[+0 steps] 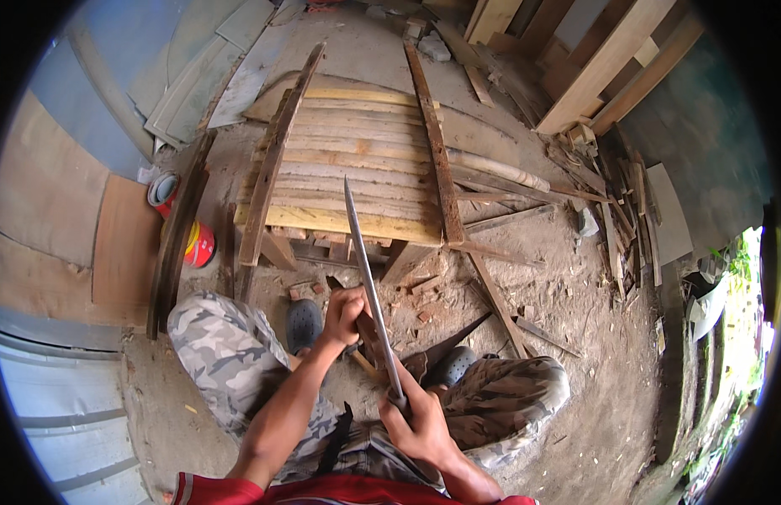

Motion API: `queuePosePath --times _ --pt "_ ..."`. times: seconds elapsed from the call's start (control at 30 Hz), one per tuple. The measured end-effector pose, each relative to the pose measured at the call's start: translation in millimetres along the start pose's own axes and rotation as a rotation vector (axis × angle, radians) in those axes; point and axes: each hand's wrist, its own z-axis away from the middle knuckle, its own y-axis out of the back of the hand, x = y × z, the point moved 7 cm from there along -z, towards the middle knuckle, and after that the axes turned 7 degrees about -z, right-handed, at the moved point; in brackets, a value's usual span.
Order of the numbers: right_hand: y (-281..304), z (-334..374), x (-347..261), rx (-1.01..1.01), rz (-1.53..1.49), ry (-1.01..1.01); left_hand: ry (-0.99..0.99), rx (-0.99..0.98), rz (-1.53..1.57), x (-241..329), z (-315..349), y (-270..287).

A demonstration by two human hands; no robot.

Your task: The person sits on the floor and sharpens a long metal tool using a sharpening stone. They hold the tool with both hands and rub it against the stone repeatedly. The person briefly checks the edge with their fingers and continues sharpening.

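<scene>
beyond both hands, straight ahead, stands a low slatted wooden platform (357,156), its pale boards running crosswise, with one long dark beam (277,151) laid over its left side and another dark beam (435,143) over its right. ahead and to the right of the hands, a round pole (498,169) lies among loose timber, and farther right a heap of wood scraps (638,210) sits by the wall. off to the left of the left hand are a red and yellow tin (200,244) and a dark upright plank (177,252). nearer in, the camouflage trousers (220,347) flank the hands, a knee out on each side; a grey clog (304,326) shows just left of the left hand, and another grey clog (452,367) to the right of the right hand. chips and broken bits litter the ground past the hands.

the right hand (417,418) is closed around the dark handle of a long, narrow metal blade (363,252), which runs forward from that hand, passing just right of the left hand, its point seen against the platform. the left hand (346,316), fingers curled, is at the upper end of a dark brown flat piece (372,341) and appears to grip it; whether the blade touches this piece, i cannot tell.
</scene>
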Motion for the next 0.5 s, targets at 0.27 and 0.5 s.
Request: queuePosePath --times 0.27,0.5 --pt "-5.3 1.2 15.6 0.017 -0.013 -0.077 0.075 0.031 -0.09 -32.0 14.8 4.4" --pt "10.5 18.3 -4.9 0.012 -0.103 -0.003 0.081 0.032 0.001 -2.2 5.0 -12.4"
